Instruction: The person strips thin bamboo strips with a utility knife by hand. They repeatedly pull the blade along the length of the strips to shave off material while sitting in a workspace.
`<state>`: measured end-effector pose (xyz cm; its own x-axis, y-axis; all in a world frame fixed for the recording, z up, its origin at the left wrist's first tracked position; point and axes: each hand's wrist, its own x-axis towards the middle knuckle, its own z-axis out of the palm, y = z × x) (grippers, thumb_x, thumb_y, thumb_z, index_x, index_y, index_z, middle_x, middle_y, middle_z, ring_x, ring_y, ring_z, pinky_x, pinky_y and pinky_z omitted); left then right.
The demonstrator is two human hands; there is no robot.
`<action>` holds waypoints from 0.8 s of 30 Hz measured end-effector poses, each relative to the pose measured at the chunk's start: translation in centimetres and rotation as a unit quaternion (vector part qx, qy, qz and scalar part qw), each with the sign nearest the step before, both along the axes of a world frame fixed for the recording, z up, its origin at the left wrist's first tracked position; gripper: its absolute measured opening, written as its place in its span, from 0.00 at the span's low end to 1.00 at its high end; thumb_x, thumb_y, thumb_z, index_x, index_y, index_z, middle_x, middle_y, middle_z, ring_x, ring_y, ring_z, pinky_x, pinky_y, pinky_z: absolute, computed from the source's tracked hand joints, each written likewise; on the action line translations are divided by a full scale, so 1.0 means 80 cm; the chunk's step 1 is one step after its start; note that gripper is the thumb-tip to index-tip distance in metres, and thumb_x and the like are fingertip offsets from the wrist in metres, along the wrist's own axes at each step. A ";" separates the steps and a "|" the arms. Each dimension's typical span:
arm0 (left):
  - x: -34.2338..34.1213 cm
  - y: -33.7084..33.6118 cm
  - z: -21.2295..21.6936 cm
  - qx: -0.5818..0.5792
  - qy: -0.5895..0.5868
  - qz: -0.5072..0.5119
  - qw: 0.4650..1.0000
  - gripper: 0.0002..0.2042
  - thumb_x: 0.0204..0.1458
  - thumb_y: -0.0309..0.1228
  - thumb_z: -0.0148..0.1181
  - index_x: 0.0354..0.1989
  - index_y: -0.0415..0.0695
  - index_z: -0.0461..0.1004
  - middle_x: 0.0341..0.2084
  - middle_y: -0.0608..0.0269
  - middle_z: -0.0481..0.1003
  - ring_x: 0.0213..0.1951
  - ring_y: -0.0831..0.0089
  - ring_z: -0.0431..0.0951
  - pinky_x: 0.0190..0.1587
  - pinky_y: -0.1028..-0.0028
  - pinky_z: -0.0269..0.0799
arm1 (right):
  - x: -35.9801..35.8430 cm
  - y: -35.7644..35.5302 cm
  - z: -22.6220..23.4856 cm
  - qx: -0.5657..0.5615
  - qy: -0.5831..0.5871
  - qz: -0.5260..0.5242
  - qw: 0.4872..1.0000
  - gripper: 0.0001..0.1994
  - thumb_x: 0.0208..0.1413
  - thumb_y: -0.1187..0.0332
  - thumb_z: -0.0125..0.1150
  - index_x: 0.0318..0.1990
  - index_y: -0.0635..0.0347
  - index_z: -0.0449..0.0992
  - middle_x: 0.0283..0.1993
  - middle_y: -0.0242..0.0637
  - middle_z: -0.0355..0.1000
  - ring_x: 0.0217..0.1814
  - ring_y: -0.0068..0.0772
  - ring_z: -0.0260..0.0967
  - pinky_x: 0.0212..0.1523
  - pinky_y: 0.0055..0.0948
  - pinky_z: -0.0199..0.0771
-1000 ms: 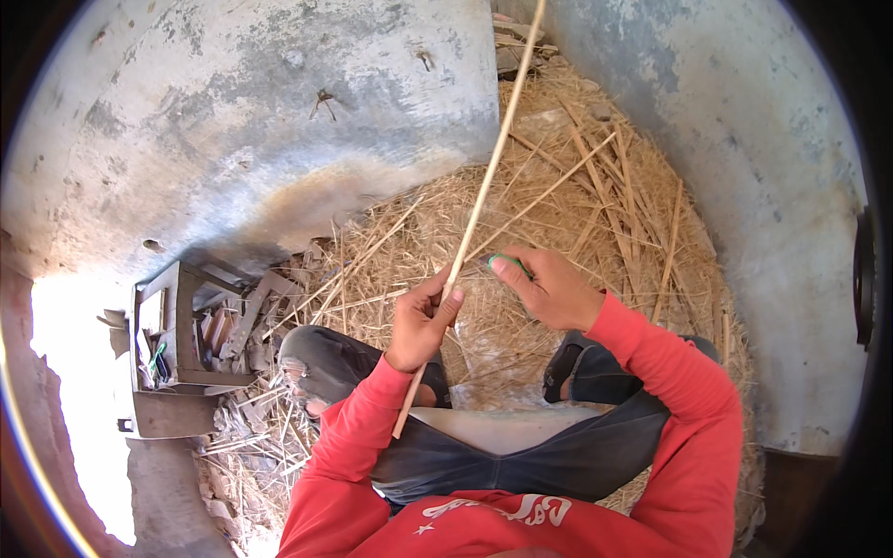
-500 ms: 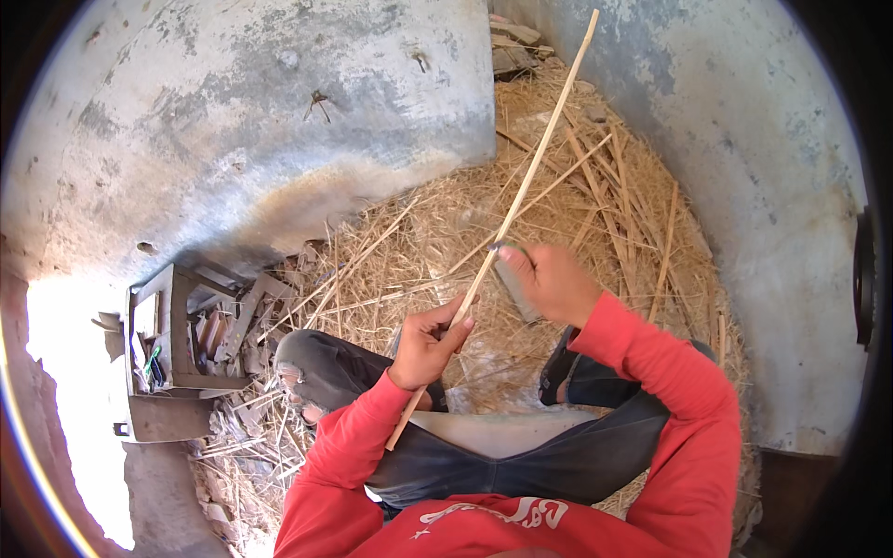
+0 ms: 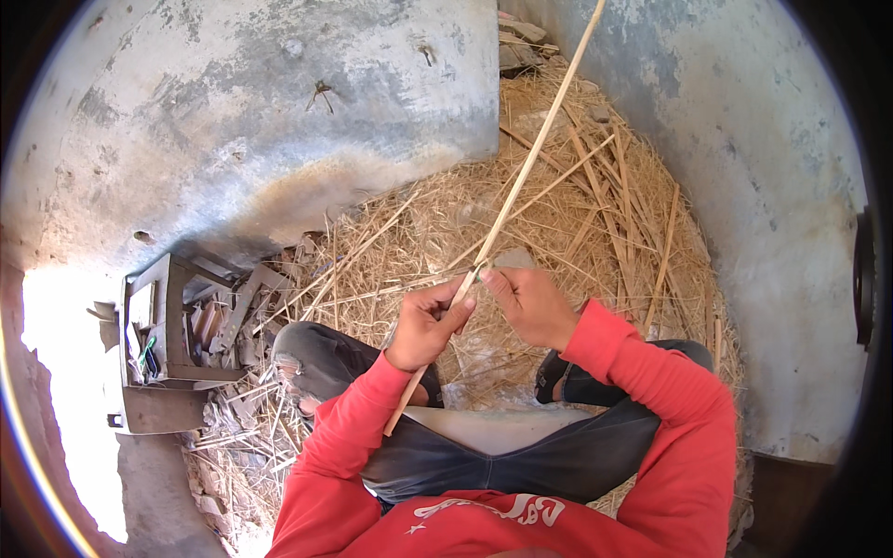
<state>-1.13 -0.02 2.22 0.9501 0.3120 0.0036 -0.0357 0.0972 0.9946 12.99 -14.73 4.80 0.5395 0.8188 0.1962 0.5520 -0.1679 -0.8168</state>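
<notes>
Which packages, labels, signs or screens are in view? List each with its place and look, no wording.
No package, sign or screen shows.
Printed lettering: across the chest of the red shirt, bottom centre; white, curved band.
Open box: lower left by the wall, grey, rectangular, holding small tools; no label can be made out.

No packages, labels, signs or screens in view around the hands, only straw, sticks and bare concrete walls
</notes>
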 end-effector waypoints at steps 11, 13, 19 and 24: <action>-0.008 -0.004 -0.011 0.020 0.008 0.010 1.000 0.22 0.61 0.23 0.63 0.64 0.37 0.71 0.27 0.73 0.75 0.27 0.86 0.70 0.30 0.82 0.69 | 0.059 -0.009 0.043 -0.076 0.229 0.069 0.968 0.26 0.66 0.47 0.58 0.26 0.63 0.74 0.16 0.24 0.58 0.17 0.22 0.52 0.20 0.31 0.55; -0.006 -0.010 -0.015 0.043 0.017 0.024 0.999 0.22 0.61 0.25 0.63 0.64 0.37 0.71 0.25 0.73 0.75 0.26 0.86 0.71 0.31 0.82 0.70 | 0.056 -0.006 0.039 -0.065 0.110 0.056 0.990 0.22 0.64 0.51 0.62 0.28 0.64 0.77 0.16 0.27 0.59 0.17 0.23 0.54 0.21 0.31 0.56; -0.003 -0.019 -0.012 0.146 0.010 0.044 0.988 0.20 0.67 0.35 0.56 0.63 0.37 0.73 0.21 0.71 0.73 0.25 0.86 0.70 0.30 0.80 0.69 | 0.030 -0.006 0.015 -0.010 -0.001 0.049 0.999 0.13 0.56 0.59 0.68 0.34 0.62 0.81 0.17 0.45 0.65 0.17 0.44 0.61 0.24 0.40 0.62; -0.005 -0.015 -0.010 0.114 0.029 0.019 0.993 0.24 0.71 0.44 0.47 0.57 0.33 0.76 0.18 0.72 0.69 0.22 0.84 0.66 0.26 0.79 0.63 | 0.027 -0.011 0.018 0.003 -0.025 0.116 0.993 0.07 0.53 0.67 0.66 0.38 0.55 0.82 0.25 0.47 0.74 0.25 0.53 0.72 0.27 0.41 0.69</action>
